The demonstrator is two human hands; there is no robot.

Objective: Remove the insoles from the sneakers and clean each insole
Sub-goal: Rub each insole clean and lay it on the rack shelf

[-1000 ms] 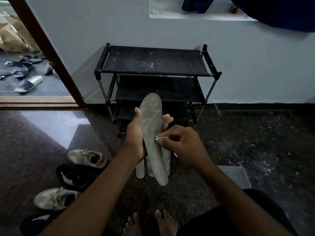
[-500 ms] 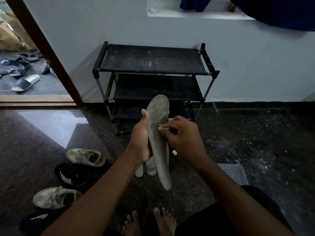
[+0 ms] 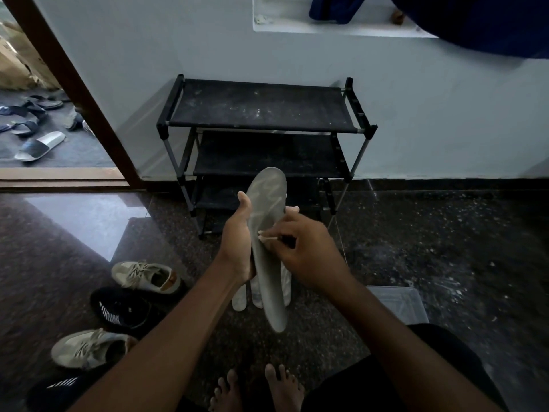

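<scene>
My left hand [image 3: 237, 242] grips a long grey insole [image 3: 269, 221] upright at its middle, toe end up. My right hand [image 3: 303, 248] pinches a small pale cleaning item [image 3: 266, 238] and holds it against the insole's face; what the item is I cannot tell. Pale streaks mark the insole's upper half. Behind the held insole, other pale insoles [image 3: 240, 298] lie on the floor. Two beige sneakers [image 3: 145, 276] [image 3: 89, 347] and two black sneakers [image 3: 124, 310] [image 3: 56, 388] sit at the lower left.
A black three-tier shoe rack [image 3: 261, 105] stands against the wall ahead. A clear plastic box [image 3: 398, 301] lies by my right knee. An open doorway [image 3: 44, 129] at the left shows scattered sandals. My bare feet [image 3: 258, 388] rest on the dark speckled floor.
The insole has tilted and shifted slightly right. My right hand moved along its face with the small pale item, from mid-insole up and back down.
</scene>
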